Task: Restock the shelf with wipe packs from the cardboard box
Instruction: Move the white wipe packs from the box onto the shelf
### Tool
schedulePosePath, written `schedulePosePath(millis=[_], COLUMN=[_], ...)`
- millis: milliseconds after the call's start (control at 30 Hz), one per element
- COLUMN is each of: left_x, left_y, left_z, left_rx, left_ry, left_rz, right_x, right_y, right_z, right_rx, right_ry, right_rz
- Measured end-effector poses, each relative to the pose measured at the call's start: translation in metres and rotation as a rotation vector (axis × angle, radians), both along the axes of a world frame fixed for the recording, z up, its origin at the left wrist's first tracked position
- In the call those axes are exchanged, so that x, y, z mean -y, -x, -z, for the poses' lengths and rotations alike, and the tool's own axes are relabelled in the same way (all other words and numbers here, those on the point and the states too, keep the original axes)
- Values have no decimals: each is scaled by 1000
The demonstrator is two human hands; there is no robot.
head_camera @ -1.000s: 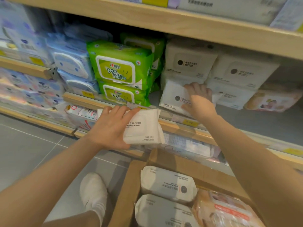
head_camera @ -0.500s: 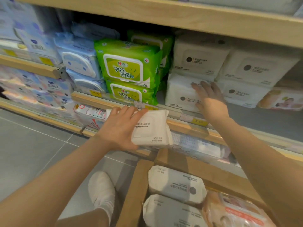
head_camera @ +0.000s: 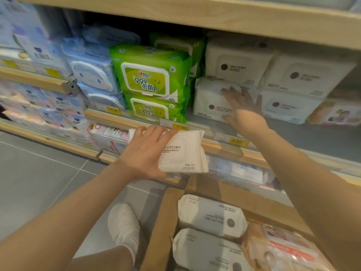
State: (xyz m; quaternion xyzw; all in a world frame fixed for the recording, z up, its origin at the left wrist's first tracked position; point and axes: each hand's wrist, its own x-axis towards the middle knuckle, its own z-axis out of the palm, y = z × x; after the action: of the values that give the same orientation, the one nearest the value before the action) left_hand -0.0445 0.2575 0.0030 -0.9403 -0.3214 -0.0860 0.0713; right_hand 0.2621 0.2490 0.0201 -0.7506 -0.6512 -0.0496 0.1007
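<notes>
Meanwhile left hand (head_camera: 145,153) grips a white pack (head_camera: 182,153); blurred right hand (head_camera: 242,108), fingers spread, seemingly touches shelved pack (head_camera: 210,98).

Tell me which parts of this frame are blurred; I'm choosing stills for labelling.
Head view: the right hand is smeared by motion, its fingers ghosted over the white pack on the shelf; the left-edge blue packs are soft; the left hand, its held white pack and the green packs are sharp, print legible.
</notes>
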Motion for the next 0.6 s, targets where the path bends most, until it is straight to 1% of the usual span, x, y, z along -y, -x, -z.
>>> schedulePosePath(millis=[33, 67, 100, 200, 233, 300, 400, 533, 600], left_x=[6, 13, 20, 44, 52, 70, 100, 123, 125], left_y=[-3, -6, -11, -27, -34, -46, -64, -79, -85], left_z=[-2, -4, -6, -9, -9, -8, -11, -11, -14], left_rx=[16, 29, 42, 68, 69, 79, 128, 145, 165], left_ry=[2, 6, 11, 18, 7, 1, 29, 56, 59], left_rz=[14, 28, 42, 103, 129, 158, 185, 233, 284], right_x=[16, 36, 55, 110, 126, 149, 174, 205, 219], right_y=[5, 12, 18, 38, 44, 50, 51, 43, 39], right_z=[-1, -3, -4, -10, -11, -7, -6, -7, -12], right_rx=[-20, -84, -214, -797, -953, -1148, -1351, -1482, -1491], right_ry=[-20, -38, -35, 87, 122, 150, 143, 33, -32], right_rz=[-42, -84, -116, -126, -101, -52, 28, 180, 221])
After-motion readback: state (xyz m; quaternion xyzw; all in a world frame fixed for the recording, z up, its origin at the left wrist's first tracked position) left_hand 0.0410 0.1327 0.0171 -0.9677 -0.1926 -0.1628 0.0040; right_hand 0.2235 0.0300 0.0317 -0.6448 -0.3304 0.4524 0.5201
